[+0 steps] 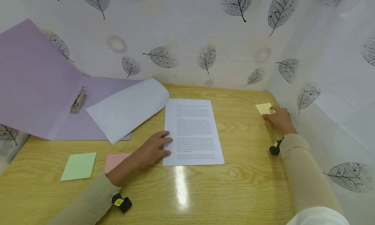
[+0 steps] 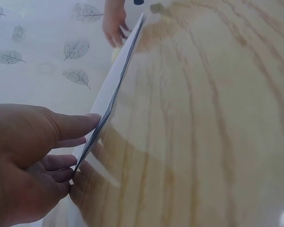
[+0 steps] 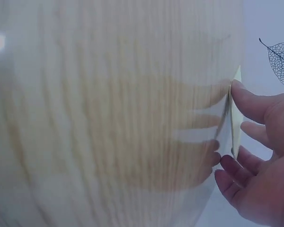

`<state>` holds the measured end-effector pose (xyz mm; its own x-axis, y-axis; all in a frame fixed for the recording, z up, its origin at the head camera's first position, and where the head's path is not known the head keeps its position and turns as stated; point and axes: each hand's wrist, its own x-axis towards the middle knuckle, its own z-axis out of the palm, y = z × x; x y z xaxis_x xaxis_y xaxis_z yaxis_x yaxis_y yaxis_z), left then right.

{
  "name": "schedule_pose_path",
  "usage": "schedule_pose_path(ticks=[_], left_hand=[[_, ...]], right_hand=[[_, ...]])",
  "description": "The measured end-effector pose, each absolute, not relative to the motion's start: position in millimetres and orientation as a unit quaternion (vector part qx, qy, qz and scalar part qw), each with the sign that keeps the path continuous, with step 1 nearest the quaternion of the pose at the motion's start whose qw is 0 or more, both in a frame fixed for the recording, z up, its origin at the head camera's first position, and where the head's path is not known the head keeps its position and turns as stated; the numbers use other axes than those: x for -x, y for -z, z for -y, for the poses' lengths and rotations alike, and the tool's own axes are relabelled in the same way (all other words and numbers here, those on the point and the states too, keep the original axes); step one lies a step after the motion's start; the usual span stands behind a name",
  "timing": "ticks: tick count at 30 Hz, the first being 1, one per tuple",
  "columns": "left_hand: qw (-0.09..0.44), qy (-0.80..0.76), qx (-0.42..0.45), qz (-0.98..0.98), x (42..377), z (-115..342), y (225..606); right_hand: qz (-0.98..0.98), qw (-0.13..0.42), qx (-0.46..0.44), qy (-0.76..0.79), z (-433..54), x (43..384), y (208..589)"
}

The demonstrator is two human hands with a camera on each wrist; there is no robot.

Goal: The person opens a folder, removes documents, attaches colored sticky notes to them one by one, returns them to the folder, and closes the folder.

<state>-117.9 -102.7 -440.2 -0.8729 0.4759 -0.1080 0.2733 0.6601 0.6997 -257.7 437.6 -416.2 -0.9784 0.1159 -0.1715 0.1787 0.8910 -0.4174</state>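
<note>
A printed sheet of paper (image 1: 193, 132) lies on the wooden table in the middle of the head view. My left hand (image 1: 153, 147) rests at its left edge, fingers spread and lightly bent; the left wrist view has the thumb (image 2: 80, 126) touching the paper's edge. At the table's far right, my right hand (image 1: 281, 118) holds a yellow sticky note (image 1: 263, 108) between thumb and fingers. From the right wrist, the note (image 3: 235, 120) appears edge-on, low over the glossy tabletop, with the thumb at one end and fingertips at the other.
An open purple folder (image 1: 38, 78) with a metal clip (image 1: 78, 101) stands at the left, a curled white sheet (image 1: 131, 108) partly on it. Green (image 1: 78, 166) and pink (image 1: 114, 160) sticky notes lie nearer. A leaf-patterned curtain (image 1: 187, 33) borders the back and right.
</note>
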Motion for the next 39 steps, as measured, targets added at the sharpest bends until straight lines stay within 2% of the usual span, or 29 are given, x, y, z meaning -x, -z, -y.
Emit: schedule_pose_path(ticks=[8,15,20,23,28,33,39], left_hand=[[0.137,-0.354,-0.208,-0.901,118,102,438],[0.138,-0.344,-0.2,-0.907,123,104,439],[0.093,-0.342,-0.206,-0.912,130,103,437],[0.08,-0.393,-0.197,-0.895,133,97,431],[0.09,-0.531,-0.183,-0.822,137,81,424],[0.114,-0.601,-0.179,-0.771,137,64,424],[0.167,-0.638,-0.158,-0.735,132,57,426]], right_hand=[[-0.947,0.028,-0.093,0.306,-430,254,421],[-0.862,0.022,-0.072,0.501,-409,241,415],[-0.814,0.046,-0.024,0.579,-367,224,397],[-0.811,0.067,0.016,0.582,-332,213,388],[-0.827,0.118,0.07,0.545,-273,195,382],[-0.827,0.179,0.097,0.524,-228,181,383],[-0.815,0.194,0.12,0.533,-204,176,390]])
